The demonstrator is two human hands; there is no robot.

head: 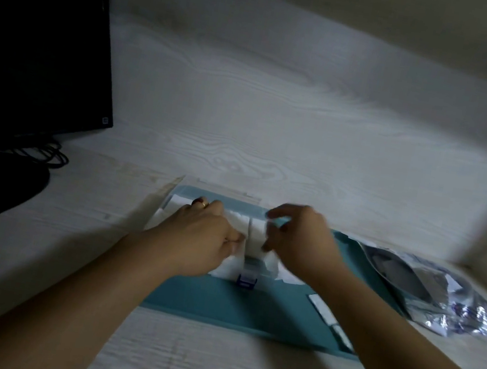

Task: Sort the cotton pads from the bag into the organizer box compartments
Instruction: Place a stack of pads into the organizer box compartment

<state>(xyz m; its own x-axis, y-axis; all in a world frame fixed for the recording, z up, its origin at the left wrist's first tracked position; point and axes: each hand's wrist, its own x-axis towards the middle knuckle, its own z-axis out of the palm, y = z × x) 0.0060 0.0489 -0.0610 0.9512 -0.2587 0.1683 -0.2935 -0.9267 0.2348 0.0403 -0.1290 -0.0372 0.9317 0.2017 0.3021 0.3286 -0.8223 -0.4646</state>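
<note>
Here, left to right:
Left hand: my curled fingers pinched the cotton pads, steadying the stack over the organizer box.
Right hand: fingers gripped the stack's other side, blurred.
Bag: lay on the desk, near for refills.

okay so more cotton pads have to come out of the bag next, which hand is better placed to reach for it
Probably the right hand. The bag lies on the desk on its side, just past the teal mat. The left hand is over the organizer box, farther from the bag.
</note>
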